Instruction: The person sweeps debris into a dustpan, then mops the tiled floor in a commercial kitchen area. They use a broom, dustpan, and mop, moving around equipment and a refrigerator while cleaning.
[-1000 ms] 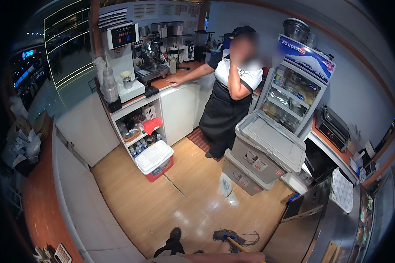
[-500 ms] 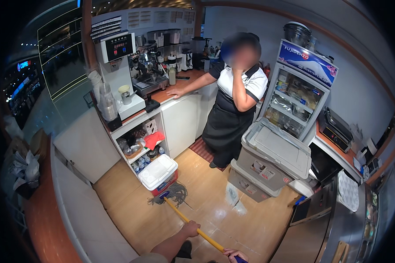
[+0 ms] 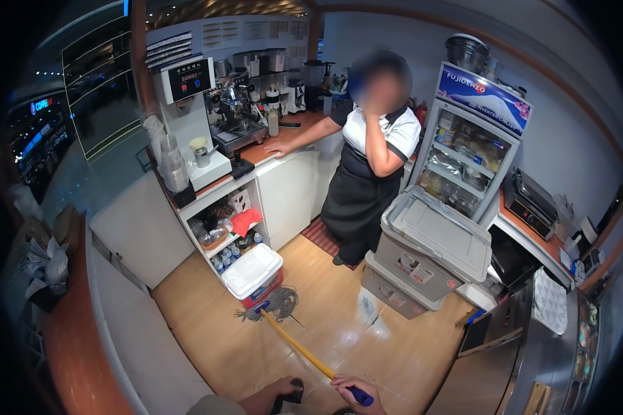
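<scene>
My right hand (image 3: 353,391) is closed around the upper end of a mop's yellow handle (image 3: 301,348), close to its purple end cap (image 3: 361,396). The handle slants away to the left, down to a grey string mop head (image 3: 275,304) spread on the wooden floor. The strings lie against the base of a red cooler box with a white lid (image 3: 253,270). My left hand (image 3: 281,386) is off the handle, low in front of me beside my dark shoe (image 3: 295,391). It seems to hold nothing, its fingers loosely apart and small in view.
A co-worker in a black apron (image 3: 353,200) stands ahead, one hand on the counter. Stacked grey storage bins (image 3: 429,238) stand right of them, before a glass-door chiller (image 3: 467,159). White cabinets (image 3: 149,332) run along the left, a steel counter (image 3: 491,366) along the right.
My left hand has let go of the mop handle and drawn back toward me. My right hand has moved slightly left and up with the handle's end. The mop head stays nearly in place.
</scene>
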`<state>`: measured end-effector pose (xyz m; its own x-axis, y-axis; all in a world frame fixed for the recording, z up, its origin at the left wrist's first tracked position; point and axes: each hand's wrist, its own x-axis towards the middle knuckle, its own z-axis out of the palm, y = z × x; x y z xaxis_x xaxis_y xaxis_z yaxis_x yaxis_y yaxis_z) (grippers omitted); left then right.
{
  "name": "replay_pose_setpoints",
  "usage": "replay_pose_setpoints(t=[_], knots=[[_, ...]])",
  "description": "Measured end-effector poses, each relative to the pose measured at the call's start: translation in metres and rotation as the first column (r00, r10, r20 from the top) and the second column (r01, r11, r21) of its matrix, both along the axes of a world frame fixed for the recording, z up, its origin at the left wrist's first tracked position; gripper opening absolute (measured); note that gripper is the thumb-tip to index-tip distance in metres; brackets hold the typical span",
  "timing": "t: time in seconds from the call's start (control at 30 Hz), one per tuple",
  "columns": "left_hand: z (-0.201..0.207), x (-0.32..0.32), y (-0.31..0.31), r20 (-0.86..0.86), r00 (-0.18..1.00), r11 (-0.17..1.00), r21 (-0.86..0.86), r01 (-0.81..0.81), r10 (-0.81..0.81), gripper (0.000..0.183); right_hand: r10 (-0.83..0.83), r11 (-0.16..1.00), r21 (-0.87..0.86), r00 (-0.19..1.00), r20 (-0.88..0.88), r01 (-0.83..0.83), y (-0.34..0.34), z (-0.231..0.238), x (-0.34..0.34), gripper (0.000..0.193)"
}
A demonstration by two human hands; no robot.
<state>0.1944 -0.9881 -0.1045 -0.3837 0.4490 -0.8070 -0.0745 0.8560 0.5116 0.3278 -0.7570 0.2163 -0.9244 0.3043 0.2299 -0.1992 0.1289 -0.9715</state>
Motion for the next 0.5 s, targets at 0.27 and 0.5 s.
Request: replay_pose_setpoints(t=[0.27,0.5], knots=[[0.009,0.063,-0.091,0.354,0.907,0.965,0.204,0.165,-0.230,0.091,0.275,0.941,0.185,0.960,0.059,-0.281,0.026,-0.010,-0.002,0.007],[0.115,0.054,-0.029,-0.469,0.876,0.987,-0.049,-0.154,0.114,0.102,0.381,0.874,0.329,0.924,-0.012,-0.357,0.014,-0.022,0.000,0.008]])
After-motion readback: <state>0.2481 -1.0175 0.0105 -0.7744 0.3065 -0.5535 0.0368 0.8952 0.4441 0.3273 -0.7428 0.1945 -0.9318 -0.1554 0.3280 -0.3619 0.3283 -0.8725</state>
